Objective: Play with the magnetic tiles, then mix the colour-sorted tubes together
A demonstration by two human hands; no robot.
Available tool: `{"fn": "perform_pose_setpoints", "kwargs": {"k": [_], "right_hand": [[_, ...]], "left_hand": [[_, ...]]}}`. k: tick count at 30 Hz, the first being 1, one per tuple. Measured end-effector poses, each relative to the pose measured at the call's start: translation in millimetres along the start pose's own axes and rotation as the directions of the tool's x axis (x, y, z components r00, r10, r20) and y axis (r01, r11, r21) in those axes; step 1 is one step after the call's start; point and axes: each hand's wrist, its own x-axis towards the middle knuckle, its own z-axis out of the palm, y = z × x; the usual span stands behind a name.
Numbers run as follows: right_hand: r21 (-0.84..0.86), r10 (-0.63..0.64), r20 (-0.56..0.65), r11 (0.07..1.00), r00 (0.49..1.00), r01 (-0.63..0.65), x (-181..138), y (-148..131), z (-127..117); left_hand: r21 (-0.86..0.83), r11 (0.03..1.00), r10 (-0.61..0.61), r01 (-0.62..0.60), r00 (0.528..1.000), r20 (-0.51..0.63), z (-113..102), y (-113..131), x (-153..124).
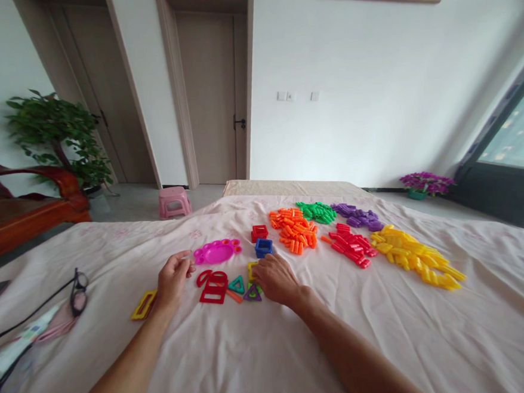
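- Left hand (171, 279): fingers curled, thumb and fingertips close together; whether they clamp anything, cannot tell.
- Right hand (277, 279): fingers bent down, tips at the yellow frame (251, 270); whether clamped on it or only touching, cannot tell.
- Purple triangle (252, 293): flat, just left of the right hand, overlapping a green piece.
- Teal triangle (236, 285): between the hands, nearer the right; orange strip (235, 297) just below it.
- Red frames (214, 294): overlapping group, between the hands, right of the left hand.
- Pink tray (218, 252): just beyond the left hand, to its right.
- Blue squares (264, 248): stacked, just beyond the right hand; red squares (259, 233) behind them.
- Yellow rectangle (143, 305): beside the left wrist, on its outer side.
- Orange pile (295, 230): beyond the right hand, to its right; green pile (317, 212) and purple pile (358, 215) farther back.
- Red pile (350, 244): right of the right hand; yellow pile (414, 257) farther right.
- Glasses (78, 292): well left of the left hand.
- Cloth (201, 356): pale, creased, beneath both hands.
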Motion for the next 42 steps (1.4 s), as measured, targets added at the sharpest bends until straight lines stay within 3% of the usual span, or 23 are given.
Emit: {"fn": "perform_pose_setpoints", "kwargs": {"k": [6,11,16,21,26,42], "right_hand": [[-0.013,0.077,-0.005,0.997,0.997,-0.077,0,4,4],[0.025,0.086,-0.060,0.996,0.994,-0.085,-1,1,-10],[0.131,-0.007,-0.133,0.991,0.991,0.025,-3,-23,-17],[0.195,-0.110,-0.186,0.970,0.976,0.147,-1,-52,-3],[0.184,-0.137,-0.177,0.968,0.975,0.169,7,-64,7],[0.155,-0.180,-0.123,0.968,0.976,0.198,9,-75,3]], "left_hand": [[0.009,1.000,0.006,-0.006,1.000,0.009,1,2,0],[0.014,1.000,0.010,-0.010,1.000,-0.013,0,5,-2],[0.026,0.999,0.019,-0.018,0.999,-0.030,0,6,-2],[0.041,0.999,0.026,-0.026,1.000,-0.005,-1,5,-2],[0.059,0.998,0.033,-0.033,0.999,0.007,1,4,0],[0.203,0.978,0.033,-0.047,0.997,0.071,1,10,-5]]}}
